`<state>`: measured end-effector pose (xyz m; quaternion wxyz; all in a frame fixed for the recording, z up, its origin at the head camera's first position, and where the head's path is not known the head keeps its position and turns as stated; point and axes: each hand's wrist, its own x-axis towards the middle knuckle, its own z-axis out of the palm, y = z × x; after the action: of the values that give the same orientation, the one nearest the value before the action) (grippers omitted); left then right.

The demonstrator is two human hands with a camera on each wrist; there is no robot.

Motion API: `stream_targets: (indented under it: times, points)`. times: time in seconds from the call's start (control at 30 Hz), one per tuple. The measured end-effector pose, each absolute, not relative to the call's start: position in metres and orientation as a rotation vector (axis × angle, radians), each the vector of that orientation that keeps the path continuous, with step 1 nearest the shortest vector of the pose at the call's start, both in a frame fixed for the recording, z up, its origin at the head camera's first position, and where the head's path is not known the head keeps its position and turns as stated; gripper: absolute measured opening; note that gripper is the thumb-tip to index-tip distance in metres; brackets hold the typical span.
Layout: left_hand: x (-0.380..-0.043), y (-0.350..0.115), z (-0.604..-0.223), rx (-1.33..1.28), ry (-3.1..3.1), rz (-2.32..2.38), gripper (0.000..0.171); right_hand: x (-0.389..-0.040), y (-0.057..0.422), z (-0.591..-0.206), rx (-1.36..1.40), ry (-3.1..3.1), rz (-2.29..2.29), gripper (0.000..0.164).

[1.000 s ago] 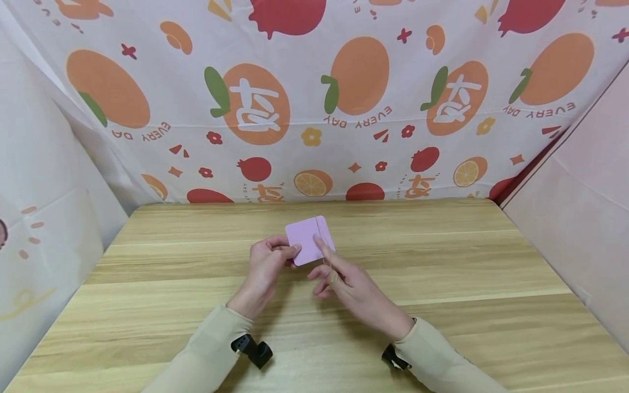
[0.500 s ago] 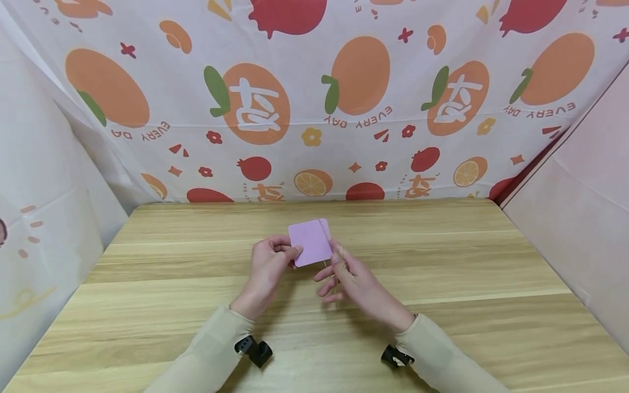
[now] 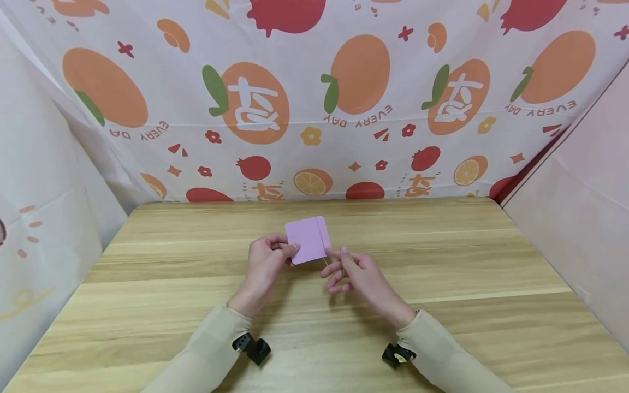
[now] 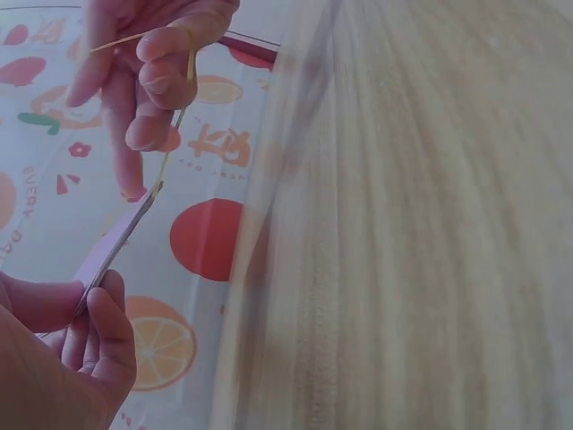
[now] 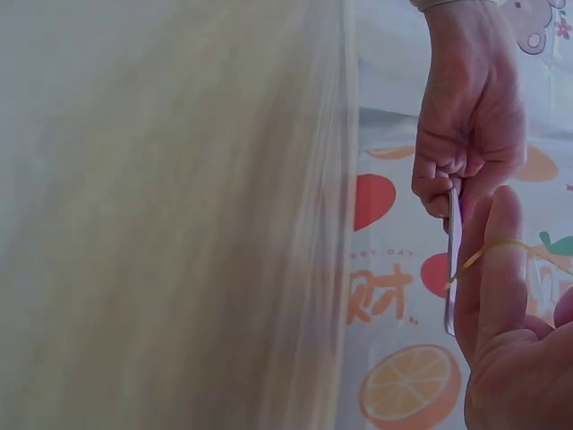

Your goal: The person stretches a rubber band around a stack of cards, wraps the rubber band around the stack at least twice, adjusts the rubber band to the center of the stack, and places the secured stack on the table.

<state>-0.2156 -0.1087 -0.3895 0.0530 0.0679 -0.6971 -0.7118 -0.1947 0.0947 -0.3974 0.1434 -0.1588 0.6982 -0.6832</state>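
My left hand point(image 3: 261, 272) pinches a thin lilac square pad point(image 3: 307, 238) by its near left corner, thumb on top and fingers beneath. A thin tan rubber band point(image 3: 321, 231) crosses the pad close to its right edge. From there the rubber band point(image 4: 166, 154) stretches up to my right hand point(image 3: 367, 279), where it is hooked round the curled fingers. One right fingertip is at the pad's near right corner. Edge-on in the left wrist view, the pad point(image 4: 116, 237) looks like several layers. In the right wrist view the rubber band point(image 5: 503, 243) lies across the right fingers.
Both hands are above a wooden table point(image 3: 442, 262). A fruit-print cloth point(image 3: 304, 98) hangs along its far edge, with pale cloth at both sides. A black strap piece point(image 3: 253, 348) sits on the left sleeve and a black strap point(image 3: 398, 355) on the right.
My right hand has moved right, off the pad's face to its near right corner. The band at the pad's right edge has shifted and now lies straight. The left hand keeps its grip.
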Motion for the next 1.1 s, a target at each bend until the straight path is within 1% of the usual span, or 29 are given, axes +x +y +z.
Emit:
stream_targets:
  times: [0.27, 0.53, 0.77, 0.97, 1.1]
  points:
    - [-0.216, -0.109, -0.386, 0.207, -2.096, -2.162, 0.011, -0.195, 0.096, -0.397, -0.302, 1.857, -2.044, 0.059]
    - [-0.215, -0.111, -0.384, 0.204, -2.044, -2.223, 0.011, -0.198, 0.1, -0.4, -0.225, 1.588, -2.157, 0.06]
    - [-0.217, -0.111, -0.386, 0.083, -2.019, -2.316, 0.011, -0.205, 0.107, -0.403, -0.093, 1.279, -2.255, 0.062]
    - [-0.216, -0.112, -0.385, -0.054, -2.127, -2.355, 0.012, -0.21, 0.111, -0.405, -0.083, 1.131, -2.274, 0.045]
    - [-0.219, -0.117, -0.386, -0.175, -2.178, -2.331, 0.015, -0.211, 0.112, -0.404, -0.119, 1.111, -2.253, 0.048]
